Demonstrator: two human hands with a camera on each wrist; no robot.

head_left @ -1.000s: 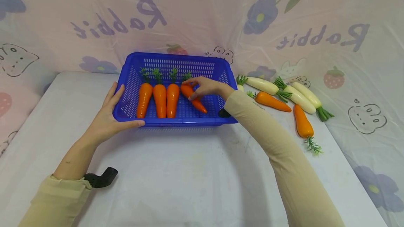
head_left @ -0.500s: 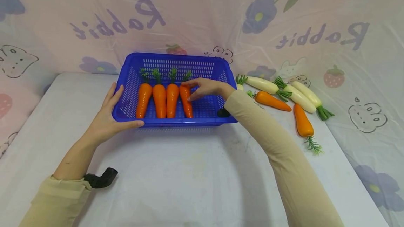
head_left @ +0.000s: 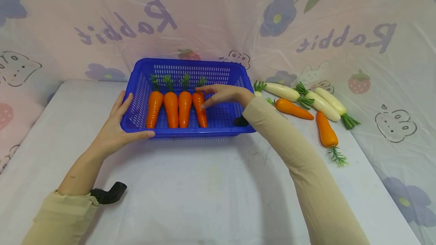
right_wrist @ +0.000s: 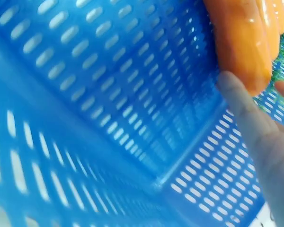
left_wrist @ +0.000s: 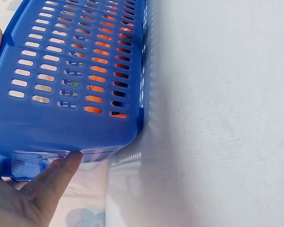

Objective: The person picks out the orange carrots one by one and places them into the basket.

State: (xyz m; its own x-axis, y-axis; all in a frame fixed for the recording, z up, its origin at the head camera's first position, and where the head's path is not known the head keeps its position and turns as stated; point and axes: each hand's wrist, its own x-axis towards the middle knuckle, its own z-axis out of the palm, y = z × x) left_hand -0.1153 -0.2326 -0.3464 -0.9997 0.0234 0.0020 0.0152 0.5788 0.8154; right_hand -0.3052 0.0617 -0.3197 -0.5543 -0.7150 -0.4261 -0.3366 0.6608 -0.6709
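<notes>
A blue basket [head_left: 177,131] stands on the white table with several orange carrots [head_left: 171,109] side by side in it, leafy tops toward the back. At its left end my left hand [head_left: 114,127] grips the corner, thumb along the front rim and fingers on the outer side; in the left wrist view, fingers [left_wrist: 57,182] touch the outside wall. My right hand [head_left: 225,95] reaches inside and holds the rightmost carrot [head_left: 200,110] near its thick end. In the right wrist view the thumb [right_wrist: 241,101] rests against that carrot [right_wrist: 244,47].
Right of the basket lie several white radishes [head_left: 323,105], one partly hidden behind the rim and sleeve, and two more carrots [head_left: 293,109]. A black curved object [head_left: 110,193] is attached at the left wrist. A printed cloth [head_left: 211,18] hangs behind the table.
The rightmost carrot in the basket has turned from a slant to nearly parallel with the others, its tip moving left. The left hand keeps its hold on the basket.
</notes>
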